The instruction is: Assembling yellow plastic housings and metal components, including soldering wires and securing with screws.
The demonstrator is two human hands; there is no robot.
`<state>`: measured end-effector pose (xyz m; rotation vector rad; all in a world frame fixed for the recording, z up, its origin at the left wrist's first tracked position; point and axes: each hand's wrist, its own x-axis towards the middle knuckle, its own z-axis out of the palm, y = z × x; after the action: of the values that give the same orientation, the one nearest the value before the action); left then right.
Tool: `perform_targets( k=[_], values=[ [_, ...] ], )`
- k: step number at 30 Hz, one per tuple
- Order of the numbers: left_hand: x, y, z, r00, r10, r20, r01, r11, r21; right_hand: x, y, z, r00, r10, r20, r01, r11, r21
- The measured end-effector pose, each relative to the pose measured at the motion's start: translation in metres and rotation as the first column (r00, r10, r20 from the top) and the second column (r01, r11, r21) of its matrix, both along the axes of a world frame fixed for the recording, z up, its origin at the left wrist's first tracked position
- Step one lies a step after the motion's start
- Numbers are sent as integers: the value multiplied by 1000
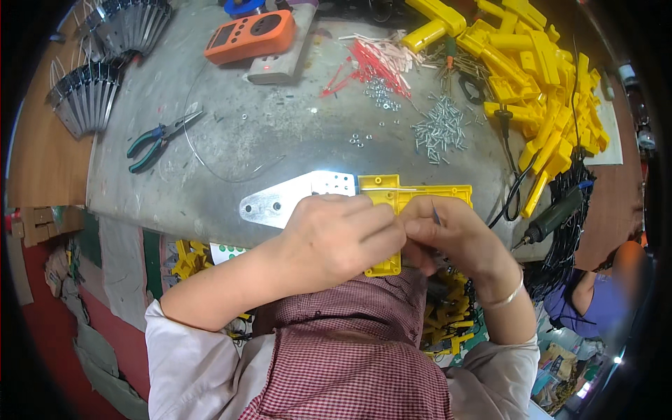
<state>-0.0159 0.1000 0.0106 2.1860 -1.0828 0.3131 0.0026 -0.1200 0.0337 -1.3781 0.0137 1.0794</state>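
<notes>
A yellow plastic housing [441,190] lies at the bench's front edge, with its ribbed inside facing up. Joined to its left side is a pale metal plate [290,199] with holes in it. My left hand [343,234] is closed over the middle of the housing, fingers curled and their tips hidden. My right hand [451,227] is pinched at the housing's right part, close to the left. A thin dark pointed tip sticks up between its fingers; its kind is unclear. A thin white lead [392,189] runs along the housing.
Pliers [157,140] lie on the left beside a bent wire [210,171]. Screws [441,129], nuts [381,94] and red and white sleeves [378,66] lie further back. Yellow housings [539,77] pile up right, near a dark corded tool [553,217]. An orange meter [248,38] stands at the back.
</notes>
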Motion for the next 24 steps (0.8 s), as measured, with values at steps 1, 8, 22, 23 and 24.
perform_targets(
  k=[1, 8, 22, 23, 24],
  values=[
    [3, 0, -2, 1000, -2, -1, 2, 1000, 1, -10, 4, 1, 1000, -2, -1, 2, 1000, 1],
    [11, -3, -6, 905, -32, -424, -81, 966, -245, -29, 10, -6, 21, 299, 954, 328, 899, -290],
    [8, -8, -6, 964, -41, -263, -29, 966, -257, -35, 8, -13, 328, 125, 936, 319, 918, -234],
    [8, -8, -6, 964, -40, -263, -30, 966, -255, -36, 7, -14, 33, 256, 966, 349, 903, -251],
    [8, -8, -6, 964, -41, -261, -25, 969, -244, -35, 9, -12, 61, 248, 967, 355, 900, -253]
  ],
)
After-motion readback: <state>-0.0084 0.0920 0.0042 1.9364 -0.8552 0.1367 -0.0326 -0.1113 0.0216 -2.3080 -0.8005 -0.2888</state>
